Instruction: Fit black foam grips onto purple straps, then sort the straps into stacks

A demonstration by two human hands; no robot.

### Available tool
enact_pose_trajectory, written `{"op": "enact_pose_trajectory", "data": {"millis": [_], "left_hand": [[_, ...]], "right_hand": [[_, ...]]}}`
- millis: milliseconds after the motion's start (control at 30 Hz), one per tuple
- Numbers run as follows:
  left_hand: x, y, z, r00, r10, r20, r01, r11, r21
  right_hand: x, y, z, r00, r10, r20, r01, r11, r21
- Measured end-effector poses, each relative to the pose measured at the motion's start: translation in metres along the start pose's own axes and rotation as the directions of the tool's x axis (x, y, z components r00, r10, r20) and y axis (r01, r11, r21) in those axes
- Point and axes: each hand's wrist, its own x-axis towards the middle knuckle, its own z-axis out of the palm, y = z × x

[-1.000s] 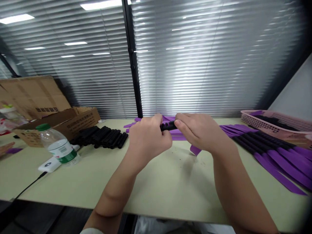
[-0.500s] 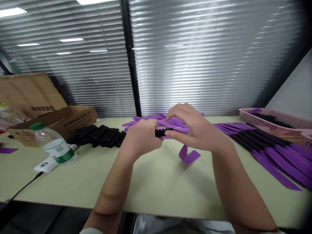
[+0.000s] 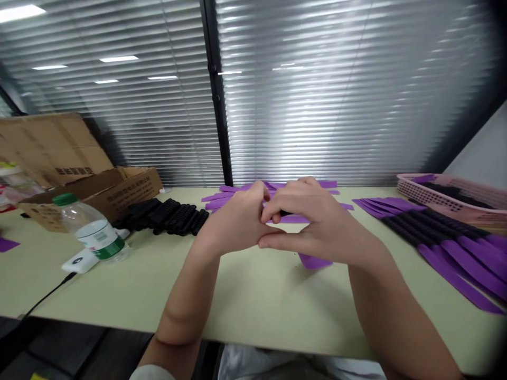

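Note:
My left hand [image 3: 237, 221] is closed, with the black ribbed grip mostly hidden behind the fingers. Against it, my right hand [image 3: 320, 219] curls its fingers over the grip's other end, and the tips of both thumbs meet below. Only a dark sliver of the grip shows between the hands. A purple strap [image 3: 315, 262] hangs under my right hand, its lower end near the tabletop. Behind the hands lies a pile of loose purple straps [image 3: 222, 196].
Black ribbed grips [image 3: 174, 216] lie in a row at left, by an open cardboard box [image 3: 127, 192] and a water bottle [image 3: 95, 232]. At right are purple straps with black grips [image 3: 447, 240] and a pink basket [image 3: 420, 192]. Blinds [image 3: 317, 105] hang behind the table.
My right hand has moved left against my left hand, its fingers now curled further over. The black grip, visible before, is nearly covered, and less of the hanging purple strap shows.

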Motion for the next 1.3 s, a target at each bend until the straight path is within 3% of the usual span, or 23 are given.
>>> {"op": "enact_pose_trajectory", "data": {"millis": [333, 600, 867, 1300], "left_hand": [[-0.005, 0.006, -0.001, 0.994, 0.067, 0.083, -0.048, 0.976, -0.210], [-0.007, 0.011, 0.000, 0.995, 0.057, 0.077, -0.038, 0.972, -0.230], [-0.008, 0.010, 0.002, 0.990, 0.111, 0.085, -0.079, 0.946, -0.313], [-0.008, 0.008, 0.007, 0.990, 0.140, 0.028, -0.126, 0.946, -0.298]], "right_hand": [[-0.002, -0.005, -0.004, 0.998, -0.026, -0.062, 0.025, 0.999, -0.028], [-0.004, -0.005, -0.005, 0.995, -0.048, -0.084, 0.044, 0.998, -0.045], [-0.004, -0.005, -0.004, 0.972, -0.173, -0.157, 0.158, 0.982, -0.107], [-0.004, -0.006, -0.007, 0.956, -0.208, -0.206, 0.186, 0.975, -0.122]]}}
